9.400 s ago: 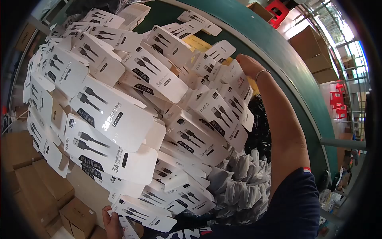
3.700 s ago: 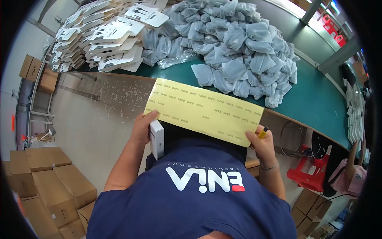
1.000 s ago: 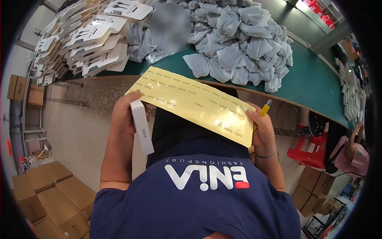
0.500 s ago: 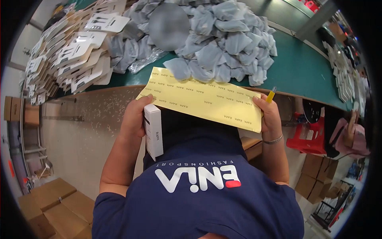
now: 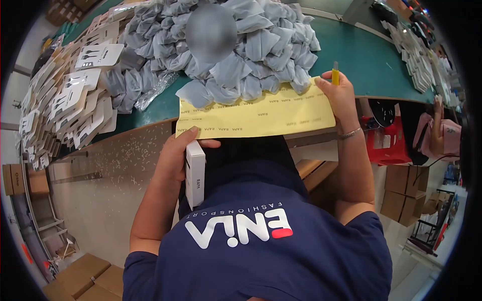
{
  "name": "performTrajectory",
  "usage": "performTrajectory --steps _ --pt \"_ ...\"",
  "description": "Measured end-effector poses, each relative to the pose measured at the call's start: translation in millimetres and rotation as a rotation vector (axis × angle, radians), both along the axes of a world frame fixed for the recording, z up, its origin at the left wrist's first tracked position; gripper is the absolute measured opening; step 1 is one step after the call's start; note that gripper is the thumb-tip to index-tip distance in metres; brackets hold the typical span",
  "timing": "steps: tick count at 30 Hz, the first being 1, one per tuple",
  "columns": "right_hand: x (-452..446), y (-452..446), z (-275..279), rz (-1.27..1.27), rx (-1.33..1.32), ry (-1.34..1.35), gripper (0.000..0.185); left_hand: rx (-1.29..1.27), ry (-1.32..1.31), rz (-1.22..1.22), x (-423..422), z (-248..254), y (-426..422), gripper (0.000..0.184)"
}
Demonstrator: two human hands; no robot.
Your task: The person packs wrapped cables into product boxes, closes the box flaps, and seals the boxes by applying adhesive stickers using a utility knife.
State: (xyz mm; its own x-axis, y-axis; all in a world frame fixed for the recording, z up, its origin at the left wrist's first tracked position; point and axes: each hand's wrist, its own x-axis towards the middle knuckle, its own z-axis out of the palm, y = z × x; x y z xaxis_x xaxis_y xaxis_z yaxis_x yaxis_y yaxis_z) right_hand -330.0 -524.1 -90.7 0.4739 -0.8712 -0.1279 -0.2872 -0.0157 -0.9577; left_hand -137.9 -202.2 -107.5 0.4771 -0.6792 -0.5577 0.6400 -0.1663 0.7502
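A yellow sheet [image 5: 256, 118] printed with rows of small RAPA labels spans my two hands at the table edge. My left hand [image 5: 178, 150] pinches its left corner and also holds a white RAPA box [image 5: 195, 173], which hangs below the fingers. The sheet's right end is pinched by my right hand [image 5: 341, 98], which also keeps a yellow pen-like tool [image 5: 335, 73] upright between its fingers. Just beyond the sheet, grey wrapped packets [image 5: 226, 75] lie heaped and overlap its far edge in view.
Stacks of white cable boxes [image 5: 75, 100] stand on the green table [image 5: 351, 55] at the left, and more boxes [image 5: 411, 60] at the far right. A red stool [image 5: 386, 140] and a person in pink [image 5: 436, 131] are at the right. Cartons [image 5: 83, 276] sit lower left.
The white boxes at my left and the yellow sheet came into my hands after the earliest frame. Lately the sheet's right end has risen toward the packets, and the view has shifted rightward.
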Motion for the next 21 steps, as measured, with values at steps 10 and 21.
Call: performTrajectory --steps 10,21 --pt "-27 13 -24 -0.040 0.135 -0.052 0.012 0.095 0.012 0.045 -2 -12 -10 0.048" --pt "-14 -19 -32 -0.080 -0.195 0.174 0.010 0.045 -0.063 -0.078 -2 -22 -27 0.051"
